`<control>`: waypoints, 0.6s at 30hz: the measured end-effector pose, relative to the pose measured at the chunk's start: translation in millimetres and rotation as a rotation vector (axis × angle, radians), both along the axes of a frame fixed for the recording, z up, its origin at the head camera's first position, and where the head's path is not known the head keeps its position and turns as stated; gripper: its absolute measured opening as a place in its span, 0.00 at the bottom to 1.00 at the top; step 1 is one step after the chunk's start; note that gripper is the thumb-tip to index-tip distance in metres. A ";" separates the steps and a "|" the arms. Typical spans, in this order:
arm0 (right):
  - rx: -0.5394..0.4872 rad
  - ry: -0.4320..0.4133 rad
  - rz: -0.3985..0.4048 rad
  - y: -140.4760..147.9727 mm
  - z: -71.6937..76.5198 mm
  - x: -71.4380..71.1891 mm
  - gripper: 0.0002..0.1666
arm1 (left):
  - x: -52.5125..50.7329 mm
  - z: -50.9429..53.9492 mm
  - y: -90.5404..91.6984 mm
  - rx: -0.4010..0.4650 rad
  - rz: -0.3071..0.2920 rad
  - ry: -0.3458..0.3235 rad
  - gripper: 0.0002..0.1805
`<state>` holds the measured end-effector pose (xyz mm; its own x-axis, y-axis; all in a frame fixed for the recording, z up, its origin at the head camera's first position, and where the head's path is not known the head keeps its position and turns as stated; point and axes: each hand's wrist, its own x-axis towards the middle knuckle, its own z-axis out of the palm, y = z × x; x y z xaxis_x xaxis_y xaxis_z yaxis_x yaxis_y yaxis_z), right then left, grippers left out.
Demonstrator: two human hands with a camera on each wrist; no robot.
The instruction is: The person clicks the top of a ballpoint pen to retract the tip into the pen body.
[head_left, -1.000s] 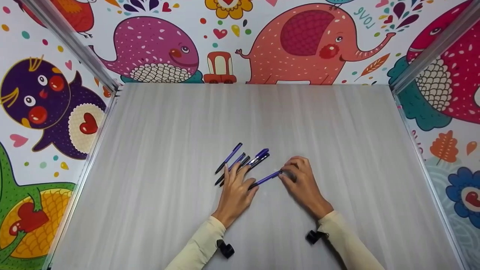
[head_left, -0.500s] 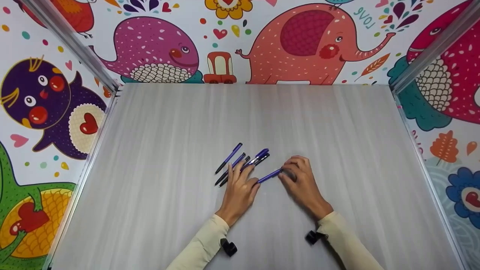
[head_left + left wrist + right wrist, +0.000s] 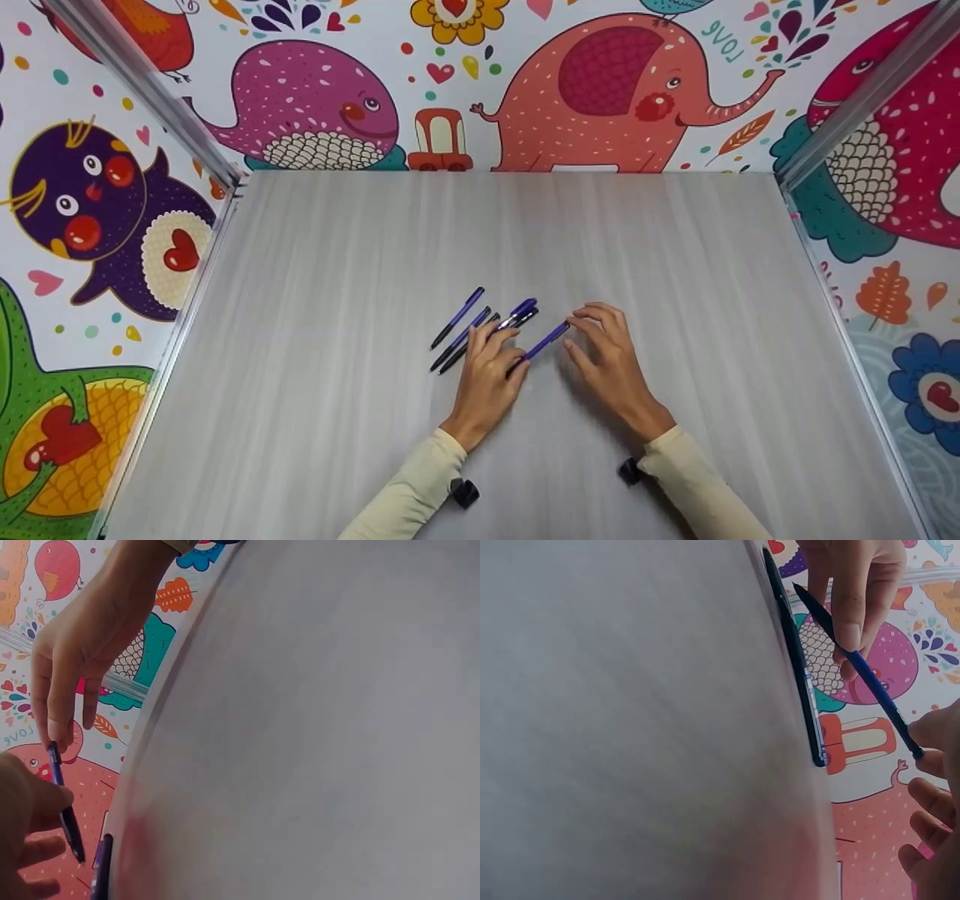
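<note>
purple-topped pen [image 3: 523,307] partly hidden, apparently, behind left fingers [image 3: 501,343]

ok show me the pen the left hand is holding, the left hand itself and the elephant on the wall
Held pen [image 3: 547,341]: head view, barrel between the hands.
Left hand [image 3: 489,381]: head view, back of the hand.
Elephant [image 3: 585,139]: head view, body below the ear.
</note>
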<state>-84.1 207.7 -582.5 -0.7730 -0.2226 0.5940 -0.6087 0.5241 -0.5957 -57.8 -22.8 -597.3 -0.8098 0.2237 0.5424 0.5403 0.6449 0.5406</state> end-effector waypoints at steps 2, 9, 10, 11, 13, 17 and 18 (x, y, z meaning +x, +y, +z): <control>-0.002 0.003 0.008 0.5 3.3 1.5 0.23 | 0.6 1.5 2.1 0.021 -0.009 -0.008 0.06; 0.020 0.014 0.038 -0.2 13.4 3.0 0.28 | 1.3 10.3 7.0 0.106 -0.031 -0.115 0.06; 0.025 0.017 0.044 -0.3 15.0 3.1 0.29 | 1.4 12.1 7.8 0.125 -0.034 -0.139 0.06; 0.030 0.021 0.051 -0.6 16.5 3.2 0.30 | 1.4 13.7 8.6 0.143 -0.037 -0.158 0.05; 0.039 0.031 0.068 -1.2 19.1 3.6 0.32 | 1.5 16.8 10.2 0.181 -0.044 -0.195 0.05; 0.046 0.048 0.101 -4.3 24.1 5.0 0.36 | 3.0 22.0 11.6 0.247 -0.052 -0.255 0.05; 0.041 0.048 0.110 -5.7 25.2 5.5 0.37 | 3.7 23.0 11.4 0.261 -0.052 -0.270 0.05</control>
